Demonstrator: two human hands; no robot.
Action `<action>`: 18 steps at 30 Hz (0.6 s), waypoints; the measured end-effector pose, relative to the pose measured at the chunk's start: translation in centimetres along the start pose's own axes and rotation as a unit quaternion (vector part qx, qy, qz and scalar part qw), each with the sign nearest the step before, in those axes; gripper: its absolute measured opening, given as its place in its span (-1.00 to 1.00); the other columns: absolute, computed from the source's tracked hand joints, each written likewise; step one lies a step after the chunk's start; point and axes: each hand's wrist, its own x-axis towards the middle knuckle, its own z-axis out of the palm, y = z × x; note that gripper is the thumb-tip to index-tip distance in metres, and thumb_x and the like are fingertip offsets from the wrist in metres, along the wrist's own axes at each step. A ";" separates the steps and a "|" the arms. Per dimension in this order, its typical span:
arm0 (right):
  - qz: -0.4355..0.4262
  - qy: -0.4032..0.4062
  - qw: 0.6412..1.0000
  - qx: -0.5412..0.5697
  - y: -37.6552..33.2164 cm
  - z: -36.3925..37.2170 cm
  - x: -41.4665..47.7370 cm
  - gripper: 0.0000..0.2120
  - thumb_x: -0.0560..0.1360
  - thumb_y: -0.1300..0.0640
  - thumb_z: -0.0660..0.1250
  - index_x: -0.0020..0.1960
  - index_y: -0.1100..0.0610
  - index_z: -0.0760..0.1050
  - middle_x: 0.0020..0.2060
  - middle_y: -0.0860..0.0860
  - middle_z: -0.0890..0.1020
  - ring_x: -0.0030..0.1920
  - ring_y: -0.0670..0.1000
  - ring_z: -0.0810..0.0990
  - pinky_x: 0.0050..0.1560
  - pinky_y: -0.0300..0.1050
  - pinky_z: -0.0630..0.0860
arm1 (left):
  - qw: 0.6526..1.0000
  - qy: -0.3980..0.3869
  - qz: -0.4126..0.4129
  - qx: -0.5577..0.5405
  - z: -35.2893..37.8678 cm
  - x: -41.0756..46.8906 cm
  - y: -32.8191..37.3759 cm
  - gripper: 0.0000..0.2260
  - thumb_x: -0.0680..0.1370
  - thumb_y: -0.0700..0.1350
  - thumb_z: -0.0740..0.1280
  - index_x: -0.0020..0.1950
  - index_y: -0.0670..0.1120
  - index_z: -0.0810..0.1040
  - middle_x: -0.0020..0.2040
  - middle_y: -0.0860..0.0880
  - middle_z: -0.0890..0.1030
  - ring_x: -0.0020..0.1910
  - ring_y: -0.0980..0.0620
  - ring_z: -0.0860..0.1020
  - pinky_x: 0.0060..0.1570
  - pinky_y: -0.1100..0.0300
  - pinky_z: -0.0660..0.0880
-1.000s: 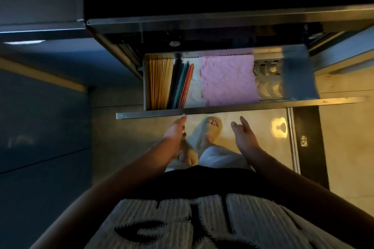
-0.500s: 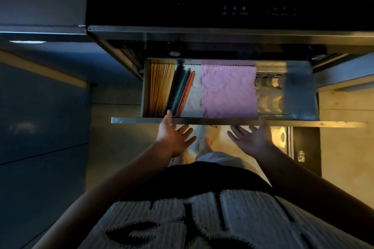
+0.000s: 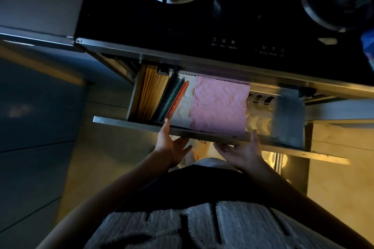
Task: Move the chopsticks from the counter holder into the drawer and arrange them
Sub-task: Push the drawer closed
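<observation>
Standing next to this person at the stove, you can see both hands are up at the front edge of the drawer (image 3: 129, 122), which is pulled out from under the black cooktop (image 3: 182, 26). Left hand (image 3: 170, 145) has its thumb hooked up over the drawer's front rim, fingers spread loose underneath, not gripping anything. Right hand (image 3: 242, 152) is the same deal further along the rim: thumb up against the edge, fingers fanned open below it, nothing held.

Inside the drawer, the chopsticks are at the left end. A tight pack of yellowish wooden chopsticks (image 3: 151, 95) lies lengthwise right against the drawer's left wall, and just beside them toward the middle is a smaller bunch of coloured chopsticks (image 3: 174, 101) (dark green, teal, orange-red, as far as the dim light lets me tell), angled a bit against the wooden ones. The left thumb sits just at the near tips of the coloured ones.

Next along in the drawer is a cream cloth (image 3: 184, 107), partly under a pink cloth (image 3: 219, 105) covering the middle. Past that, at the drawer's right side, are some white curved things (image 3: 259, 115) I can't identify.
</observation>
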 end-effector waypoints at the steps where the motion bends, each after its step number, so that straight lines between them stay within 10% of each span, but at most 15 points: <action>1: 0.001 -0.005 1.000 -0.004 -0.4 0.4 -0.1 -0.07 0.22 -0.38 0.44 0.34 0.23 0.35 0.23 0.36 0.47 0.16 0.41 0.50 0.06 0.33 0.53 | 1.000 -0.003 0.010 0.001 0.4 0.1 0.0 -0.47 0.48 0.35 0.27 0.25 0.00 0.51 0.10 -0.21 0.67 0.20 -0.14 0.55 0.34 -0.14 0.25; 8: -0.017 -0.028 0.999 -0.043 -3.0 3.1 0.2 -0.05 0.32 -0.34 0.40 0.51 0.14 0.16 0.42 0.32 0.30 0.39 0.32 0.32 0.24 0.28 0.39 | 0.998 0.005 0.059 0.021 4.0 1.1 0.8 -0.64 0.51 0.29 0.27 0.12 0.06 0.48 0.08 -0.20 0.65 0.08 -0.13 0.58 0.00 -0.11 0.44; 18: -0.091 -0.091 0.989 -0.068 -6.2 7.4 1.2 -0.22 0.44 -0.07 0.38 0.53 0.08 0.09 0.39 0.30 0.36 0.29 0.31 0.44 0.01 0.24 0.51 | 0.992 -0.041 0.115 0.028 9.0 2.2 3.0 -0.49 0.61 0.13 0.21 0.52 0.02 0.25 0.38 -0.23 0.45 0.33 -0.18 0.45 0.41 -0.16 0.25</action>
